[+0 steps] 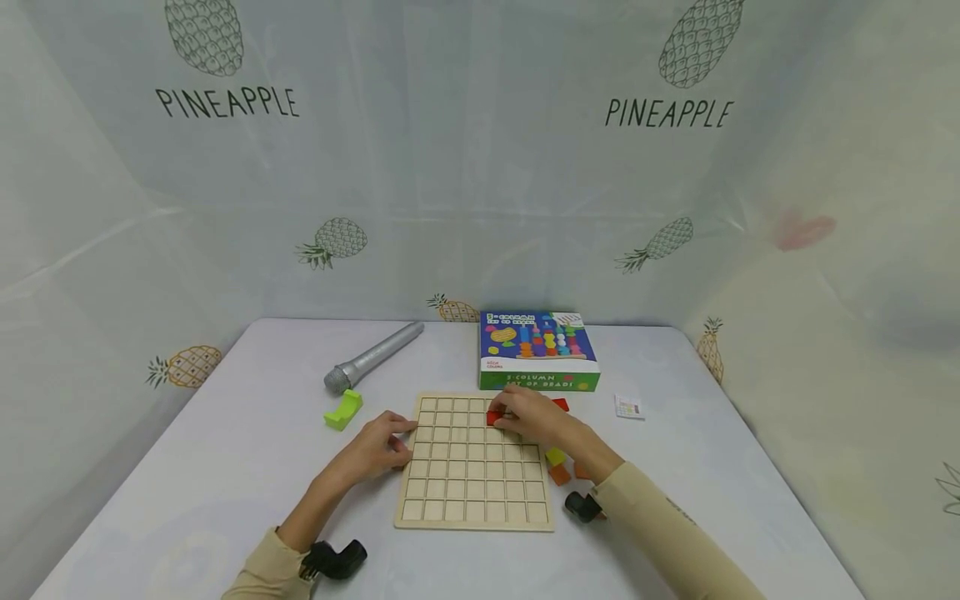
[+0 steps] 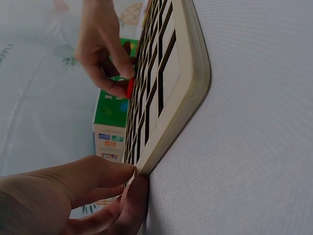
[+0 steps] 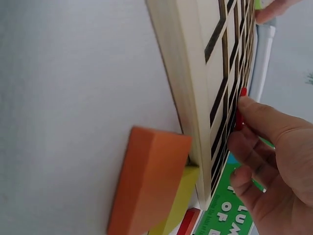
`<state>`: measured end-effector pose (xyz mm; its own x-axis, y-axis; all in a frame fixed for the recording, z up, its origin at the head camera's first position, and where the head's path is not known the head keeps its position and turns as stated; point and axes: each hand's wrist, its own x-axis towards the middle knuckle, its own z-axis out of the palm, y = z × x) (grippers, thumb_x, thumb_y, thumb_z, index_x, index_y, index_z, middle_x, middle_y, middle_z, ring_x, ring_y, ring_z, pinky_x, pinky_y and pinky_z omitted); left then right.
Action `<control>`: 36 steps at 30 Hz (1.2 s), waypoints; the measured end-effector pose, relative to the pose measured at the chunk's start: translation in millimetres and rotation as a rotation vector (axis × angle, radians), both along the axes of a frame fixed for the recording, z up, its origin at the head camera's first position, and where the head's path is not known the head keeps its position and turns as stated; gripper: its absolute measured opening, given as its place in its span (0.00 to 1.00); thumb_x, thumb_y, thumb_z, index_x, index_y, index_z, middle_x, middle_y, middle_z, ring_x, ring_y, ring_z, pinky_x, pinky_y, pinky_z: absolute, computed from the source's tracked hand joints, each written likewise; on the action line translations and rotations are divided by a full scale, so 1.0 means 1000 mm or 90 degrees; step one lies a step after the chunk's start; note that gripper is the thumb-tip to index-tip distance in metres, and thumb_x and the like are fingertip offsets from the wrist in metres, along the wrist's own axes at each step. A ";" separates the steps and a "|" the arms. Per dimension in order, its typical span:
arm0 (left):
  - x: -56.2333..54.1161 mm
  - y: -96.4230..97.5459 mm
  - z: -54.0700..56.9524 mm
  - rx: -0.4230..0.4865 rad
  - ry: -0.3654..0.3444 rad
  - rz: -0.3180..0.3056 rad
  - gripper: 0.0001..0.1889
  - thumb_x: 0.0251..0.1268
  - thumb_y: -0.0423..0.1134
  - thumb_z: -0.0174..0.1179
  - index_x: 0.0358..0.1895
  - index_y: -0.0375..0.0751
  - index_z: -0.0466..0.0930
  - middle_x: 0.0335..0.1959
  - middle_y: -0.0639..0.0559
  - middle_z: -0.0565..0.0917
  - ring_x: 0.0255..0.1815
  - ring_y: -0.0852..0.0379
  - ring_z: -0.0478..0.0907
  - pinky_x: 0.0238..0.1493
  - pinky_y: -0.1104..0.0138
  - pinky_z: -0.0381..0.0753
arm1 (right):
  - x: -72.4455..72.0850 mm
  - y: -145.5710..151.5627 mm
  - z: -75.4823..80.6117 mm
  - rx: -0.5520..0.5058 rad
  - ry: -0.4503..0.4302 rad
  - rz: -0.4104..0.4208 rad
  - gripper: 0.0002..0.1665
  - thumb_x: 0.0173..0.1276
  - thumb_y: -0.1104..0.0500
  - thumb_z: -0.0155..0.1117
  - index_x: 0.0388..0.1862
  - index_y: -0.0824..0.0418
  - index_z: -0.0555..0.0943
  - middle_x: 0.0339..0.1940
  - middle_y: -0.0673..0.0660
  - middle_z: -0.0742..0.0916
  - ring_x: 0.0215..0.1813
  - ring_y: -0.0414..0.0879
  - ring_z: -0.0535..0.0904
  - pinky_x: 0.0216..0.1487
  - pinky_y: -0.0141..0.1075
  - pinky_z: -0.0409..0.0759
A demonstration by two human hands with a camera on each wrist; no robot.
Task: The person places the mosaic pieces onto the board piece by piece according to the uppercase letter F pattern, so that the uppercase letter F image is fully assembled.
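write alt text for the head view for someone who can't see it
A right hand holds a red piece at the far part of a wooden grid board while the left hand touches its left edge. Beyond are a silver microphone and a colourful box; orange and yellow blocks lie to the right.

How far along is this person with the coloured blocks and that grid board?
Early on, apparently. Done: the wooden board lies flat, gripped at its edge by the left hand. In hand: the right hand pinches a red piece at the grid; no other piece shows there, though that hand hides some squares. Probably left to place: the yellow block, orange blocks and other red piece beside the board.
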<state>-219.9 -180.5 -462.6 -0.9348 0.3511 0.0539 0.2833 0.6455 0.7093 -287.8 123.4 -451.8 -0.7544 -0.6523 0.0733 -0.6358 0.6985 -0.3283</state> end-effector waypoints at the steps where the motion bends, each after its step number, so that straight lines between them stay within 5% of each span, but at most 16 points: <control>1: 0.000 0.000 0.000 -0.002 -0.002 0.002 0.28 0.53 0.24 0.64 0.61 0.24 0.74 0.56 0.33 0.76 0.35 0.60 0.77 0.31 0.75 0.74 | 0.000 0.000 0.000 0.000 -0.002 0.001 0.14 0.67 0.55 0.66 0.50 0.57 0.84 0.43 0.50 0.82 0.40 0.40 0.74 0.46 0.32 0.80; 27: -0.004 -0.007 -0.004 0.006 0.013 -0.031 0.27 0.56 0.26 0.64 0.62 0.24 0.74 0.55 0.32 0.75 0.34 0.62 0.77 0.33 0.74 0.75 | -0.008 0.001 0.003 -0.022 -0.047 0.027 0.18 0.68 0.53 0.65 0.54 0.57 0.82 0.46 0.52 0.83 0.44 0.43 0.77 0.49 0.35 0.80; 36: -0.004 -0.007 -0.004 0.030 0.026 -0.040 0.27 0.54 0.24 0.63 0.61 0.22 0.73 0.53 0.30 0.75 0.32 0.65 0.77 0.31 0.74 0.76 | -0.017 0.038 0.016 -0.070 0.019 -0.019 0.16 0.72 0.57 0.61 0.55 0.60 0.83 0.46 0.53 0.85 0.43 0.43 0.79 0.44 0.36 0.81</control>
<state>-223.9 -187.2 -467.0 -0.9078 0.4047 0.1098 0.3517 0.5921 0.7251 -304.5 161.1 -435.6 -0.7700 -0.6161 0.1658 -0.6256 0.6779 -0.3862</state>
